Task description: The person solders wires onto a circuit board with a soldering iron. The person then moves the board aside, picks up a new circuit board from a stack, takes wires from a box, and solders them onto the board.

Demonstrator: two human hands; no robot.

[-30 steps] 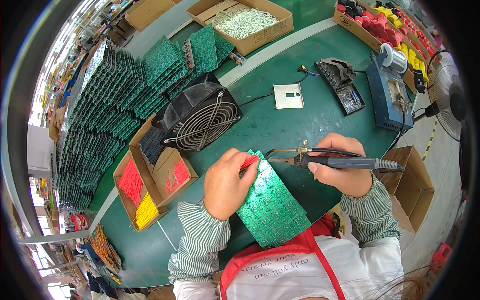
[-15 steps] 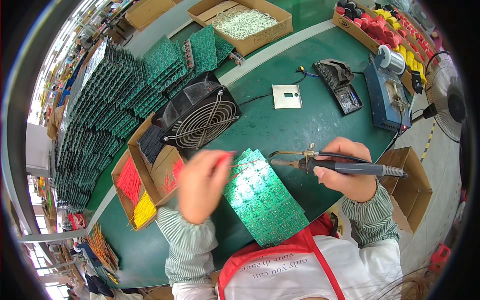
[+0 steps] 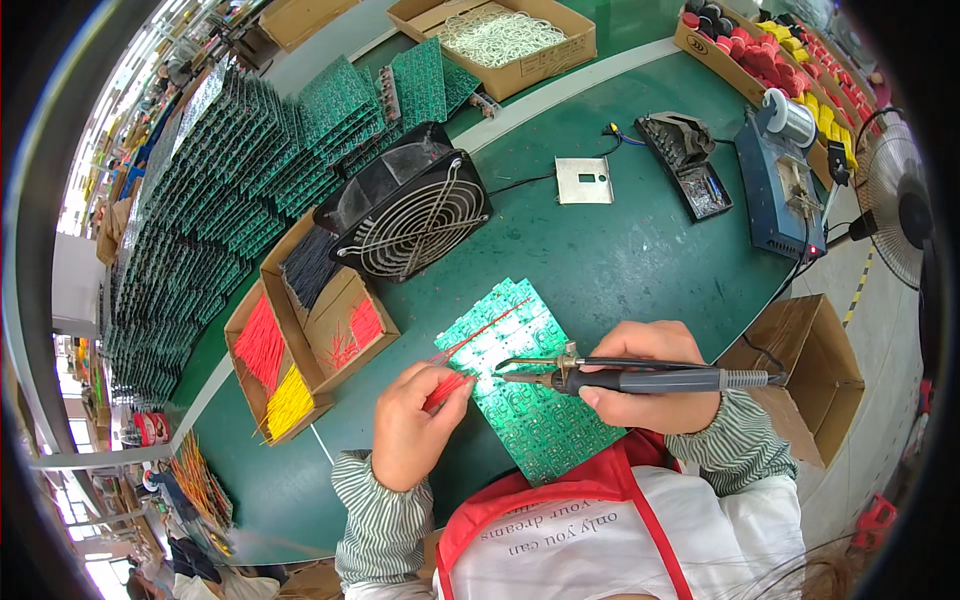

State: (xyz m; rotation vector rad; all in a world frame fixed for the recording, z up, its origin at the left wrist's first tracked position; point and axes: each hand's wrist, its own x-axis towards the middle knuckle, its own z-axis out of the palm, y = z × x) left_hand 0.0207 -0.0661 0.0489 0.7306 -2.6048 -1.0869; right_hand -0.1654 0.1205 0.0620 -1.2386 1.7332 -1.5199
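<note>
A green circuit board panel (image 3: 545, 430) lies at an angle in front of me, its near edge by my red apron. My left hand (image 3: 412, 420) is closed round a small bunch of red wires (image 3: 447, 390) at the board's left edge. More thin red wire stretches across the board's far part. My right hand (image 3: 655, 375) grips a soldering iron (image 3: 665, 381) with a thin solder feed tube above its tip. The tip is over the middle of the board, close to my left fingertips; whether it touches cannot be made out.
Left of the board, cardboard trays (image 3: 322, 385) hold red, yellow and dark wires. Behind them stand a black fan (image 3: 420, 220) and stacked circuit boards (image 3: 200, 190). Farther off are a metal plate (image 3: 584, 182), a black parts box (image 3: 685, 165) and a blue solder station (image 3: 775, 190). An open carton (image 3: 800, 370) stands right.
My left hand has come down toward me with the red wires, nearer the board's left edge. My right hand has brought the soldering iron left and nearer, over the board.
</note>
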